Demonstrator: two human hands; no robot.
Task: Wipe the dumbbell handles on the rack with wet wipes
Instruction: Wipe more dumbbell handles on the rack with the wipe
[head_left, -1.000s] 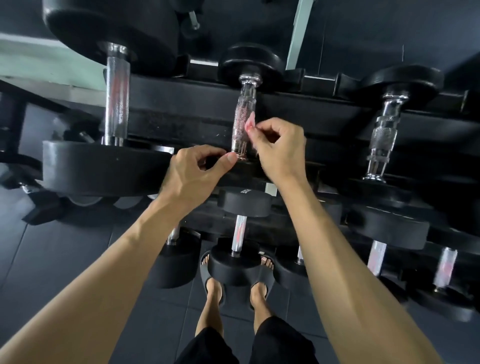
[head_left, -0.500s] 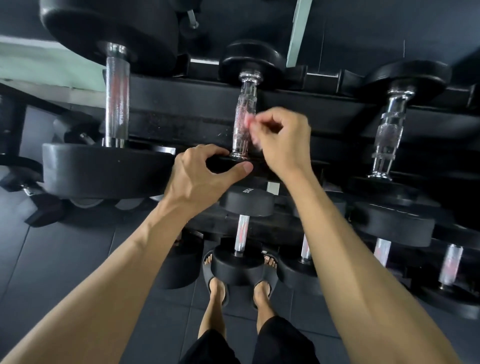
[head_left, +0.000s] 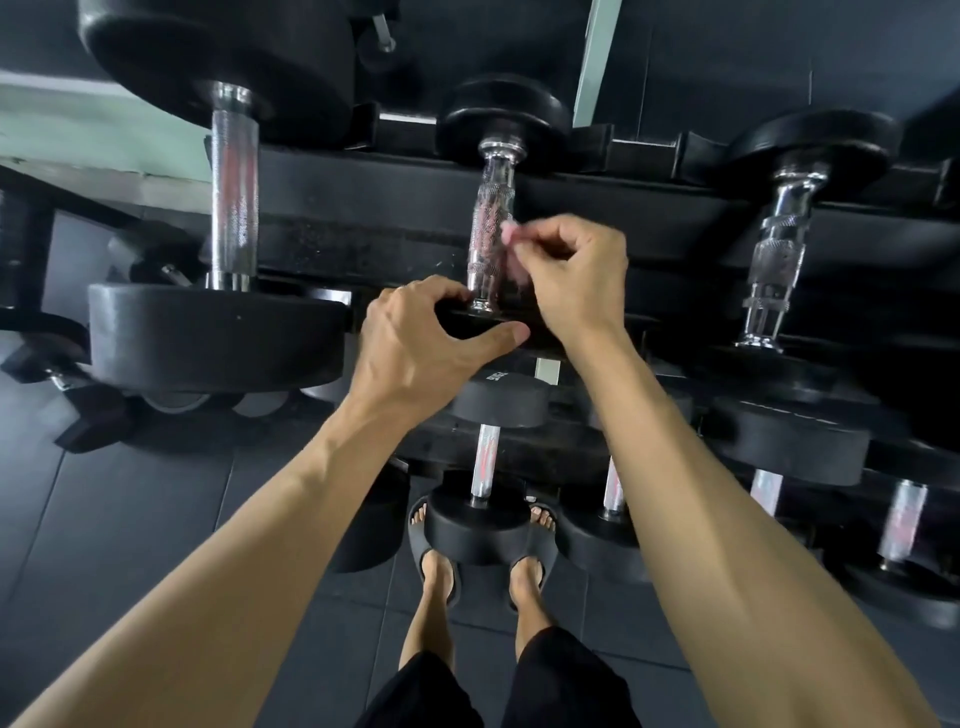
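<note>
A small dumbbell with a knurled chrome handle (head_left: 488, 228) lies on the black rack's (head_left: 363, 208) top tier, in the middle of the view. My left hand (head_left: 421, 343) grips its near black weight head, thumb along the head's front edge. My right hand (head_left: 571, 275) is beside the handle's right side, its fingers curled and pinching a small, thin, pinkish wipe (head_left: 511, 239) against the chrome. Much of the wipe is hidden by my fingers.
A big dumbbell (head_left: 234, 192) lies to the left and another chrome-handled dumbbell (head_left: 779, 244) to the right on the same tier. Lower tiers hold several smaller dumbbells (head_left: 485, 462). My sandalled feet (head_left: 441, 566) stand on dark rubber floor tiles close under the rack.
My left hand has moved from beside the handle onto the near weight head and taken hold of it. My right hand stays at the handle, shifted slightly down its side.
</note>
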